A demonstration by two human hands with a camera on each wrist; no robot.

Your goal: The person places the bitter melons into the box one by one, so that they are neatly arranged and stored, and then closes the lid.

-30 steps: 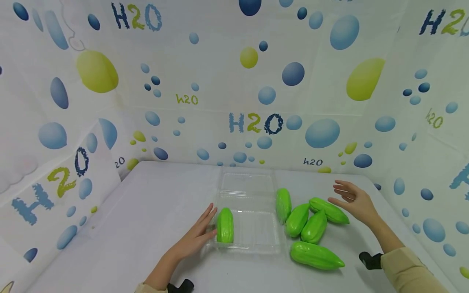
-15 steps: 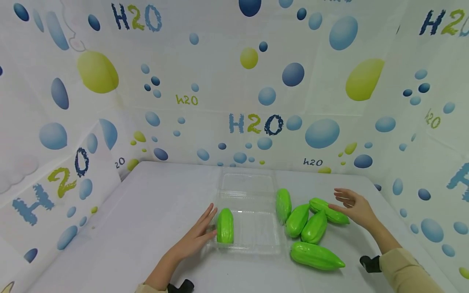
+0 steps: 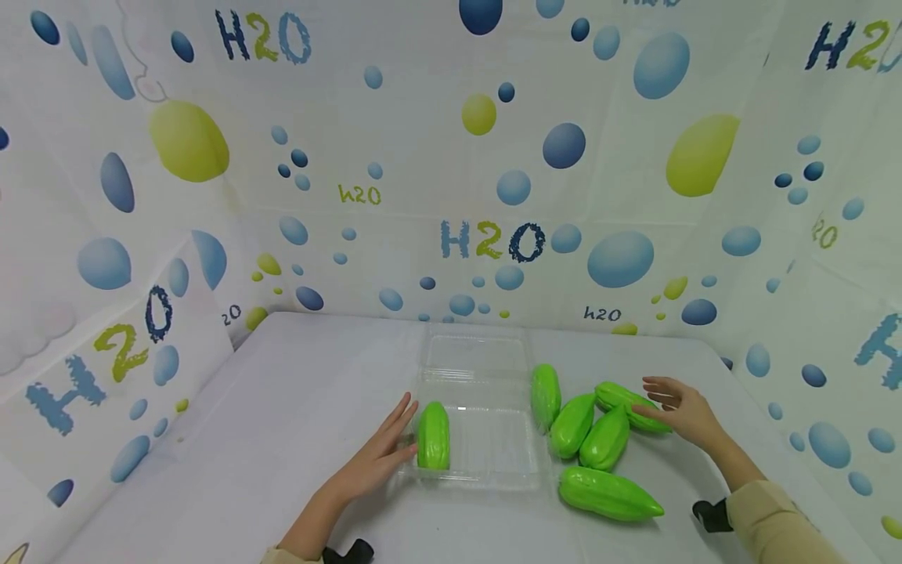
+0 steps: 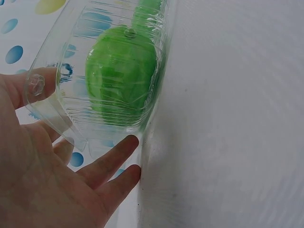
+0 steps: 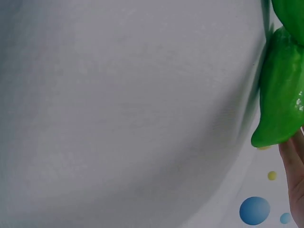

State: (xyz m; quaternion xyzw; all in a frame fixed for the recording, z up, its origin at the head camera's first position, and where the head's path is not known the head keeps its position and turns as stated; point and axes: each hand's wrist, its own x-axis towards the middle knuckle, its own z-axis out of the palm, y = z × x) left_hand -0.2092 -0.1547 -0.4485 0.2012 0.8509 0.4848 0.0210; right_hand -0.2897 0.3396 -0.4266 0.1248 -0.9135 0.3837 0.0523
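A clear plastic clamshell container (image 3: 493, 442) lies open on the table, its lid (image 3: 474, 354) folded back. Inside, along its left wall, sits one glossy green ridged vegetable (image 3: 433, 436). My left hand (image 3: 377, 456) rests against the container's left side, fingers extended; the left wrist view shows the thumb by the rim and fingertips near the container wall (image 4: 71, 102). My right hand (image 3: 687, 411) reaches over the rear right green vegetable (image 3: 615, 394), fingers loosely bent around its right end. In the right wrist view, fingers show behind a vegetable's pointed tip (image 5: 268, 135).
Right of the container lie more green vegetables: one upright along its edge (image 3: 546, 395), two leaning together in the middle (image 3: 604, 440), and one in front (image 3: 607, 493). A white sheet printed with blue and yellow drops (image 3: 395, 258) walls in the white table (image 3: 303, 392).
My right hand has lowered toward the rear right green vegetable and now overlaps its right end. The left hand and the container have stayed in place.
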